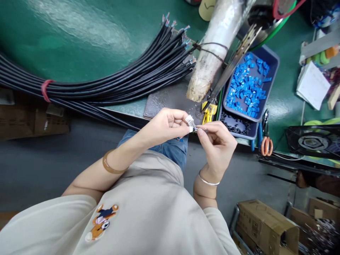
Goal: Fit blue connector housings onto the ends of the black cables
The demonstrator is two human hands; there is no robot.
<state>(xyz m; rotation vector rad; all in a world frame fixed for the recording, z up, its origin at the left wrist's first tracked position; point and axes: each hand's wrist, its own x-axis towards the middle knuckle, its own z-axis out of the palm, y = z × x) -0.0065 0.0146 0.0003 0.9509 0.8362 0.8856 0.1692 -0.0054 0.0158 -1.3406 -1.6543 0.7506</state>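
Above my lap, my left hand (172, 124) is closed in a pinch, with white material (190, 123) at its thumb and index fingertips; whether it is tape on the fingers or a held piece I cannot tell. My right hand (218, 141) pinches close beside it, its fingertips meeting small thin strands (196, 129) between the hands. These are too small to make out. One black cable (117, 118) runs from the bundle toward my left hand and disappears behind the forearm. Just beyond the fingertips lies a yellow tool (209, 112) on a dark board (164, 101).
A bundle of black cables (111, 86) with bared coloured wire ends lies on the green table (79, 39). Plastic-wrapped tube (212, 49) and metal strip stand ahead. Right are a bin (273, 67) of blue connectors, small black parts, orange-handled scissors (266, 146) and a fan (313, 142).
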